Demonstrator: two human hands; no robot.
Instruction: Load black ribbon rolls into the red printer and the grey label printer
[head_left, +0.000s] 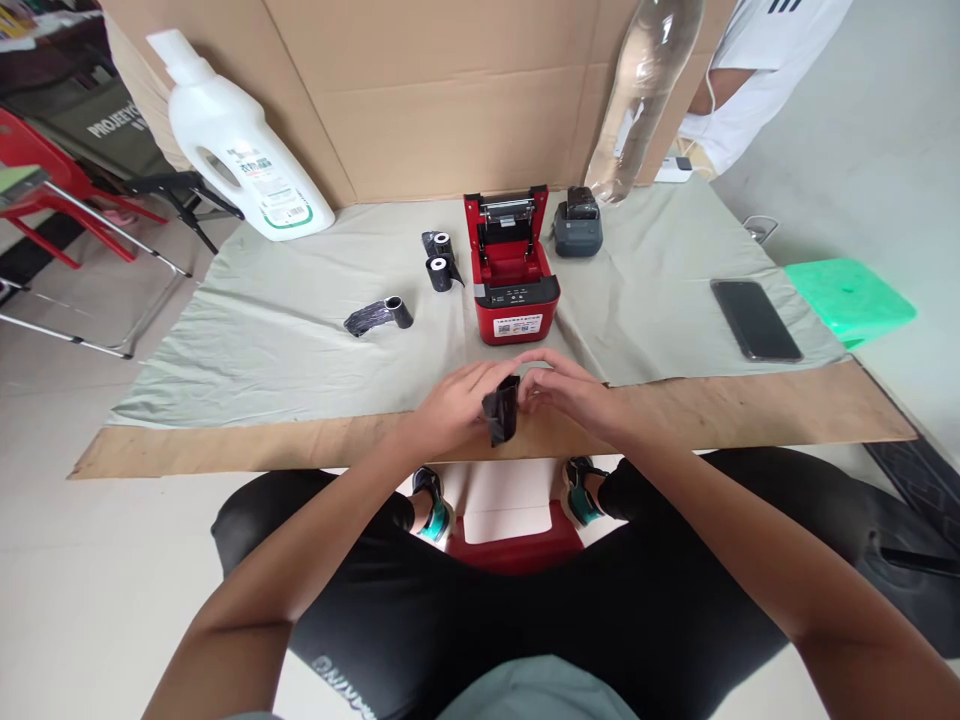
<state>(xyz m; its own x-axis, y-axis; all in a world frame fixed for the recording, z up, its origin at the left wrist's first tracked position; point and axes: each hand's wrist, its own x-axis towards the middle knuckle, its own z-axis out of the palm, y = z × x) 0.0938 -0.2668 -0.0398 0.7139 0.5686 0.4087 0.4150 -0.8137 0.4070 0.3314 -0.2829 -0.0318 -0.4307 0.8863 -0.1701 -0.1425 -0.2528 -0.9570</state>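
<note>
Low over the table's front edge, my left hand (pixel 459 402) is closed on a black-wrapped paper roll (pixel 501 412), with a loose dark flap hanging from it. My right hand (pixel 566 392) meets it from the other side, its curled fingers at the roll's edge. Just beyond my hands stands a red printer (pixel 517 300) with its lid raised and its bay exposed. Left of the printer, two black paper rolls with white cores (pixel 440 272) stand close together. Farther left lies another black roll (pixel 400 313) with a strip of dark film trailing from it.
A small dark grey device (pixel 578 228) sits behind the printer's right side. A white jug (pixel 247 150) and a clear bottle (pixel 637 100) stand before a cardboard panel (pixel 450 110). A phone (pixel 756 320) lies at right, near a green stool (pixel 851 295). Another person's white sleeve (pixel 780 60) shows behind.
</note>
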